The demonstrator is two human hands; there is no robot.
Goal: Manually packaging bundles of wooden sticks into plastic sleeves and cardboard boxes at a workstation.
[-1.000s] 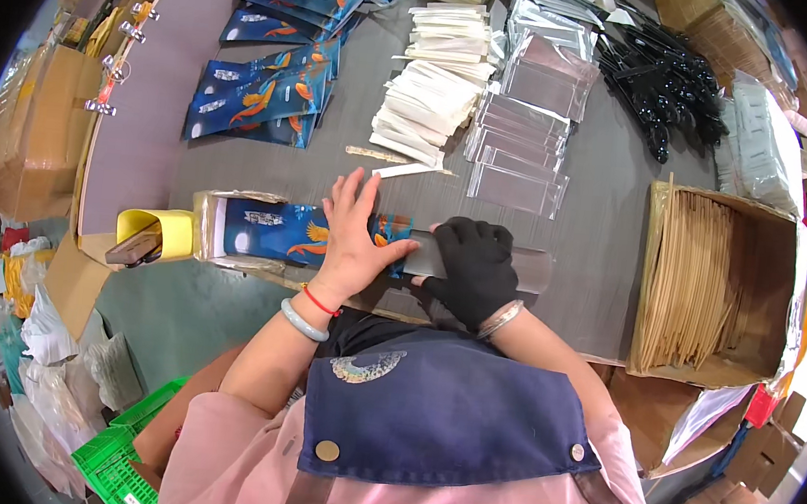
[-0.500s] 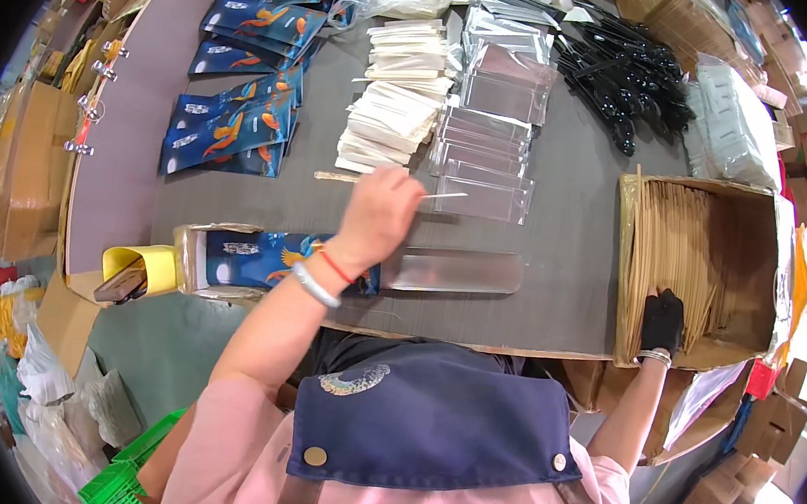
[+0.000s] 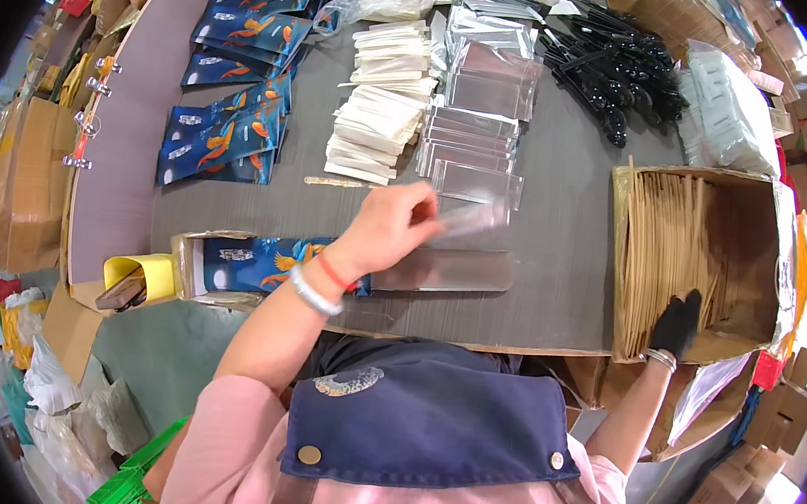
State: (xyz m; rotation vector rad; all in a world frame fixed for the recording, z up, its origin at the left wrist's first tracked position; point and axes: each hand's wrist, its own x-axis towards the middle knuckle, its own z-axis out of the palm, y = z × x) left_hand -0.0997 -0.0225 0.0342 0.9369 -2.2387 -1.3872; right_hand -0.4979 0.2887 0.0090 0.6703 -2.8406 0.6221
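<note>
My left hand (image 3: 391, 227) is bare and pinches a pale, see-through flat packet (image 3: 471, 218), smeared by motion. It hovers over the table just nearer than a row of clear flat packets (image 3: 477, 184) and a row of narrow white packets (image 3: 365, 138). Below the hand lie a blue printed pouch (image 3: 268, 261) and a long clear sleeve (image 3: 445, 270), the pouch's left end inside a cardboard holder (image 3: 193, 267). My right hand (image 3: 675, 324), in a black glove, reaches into a cardboard box (image 3: 781, 275). Its fingers stretch along thin wooden sticks (image 3: 669, 237), apparently holding nothing.
Stacks of blue pouches (image 3: 221, 140) lie at the left beside a raised board (image 3: 124, 151). Black long-handled utensils (image 3: 616, 74) and a clear bag of pale goods (image 3: 728, 112) are at the far right. A yellow container (image 3: 147, 273) hangs at the near left corner.
My left hand has moved slightly right and nearer, swinging a pale see-through packet where a thin white edge showed. My right hand has slid right along the sticks. The view has shifted slightly.
</note>
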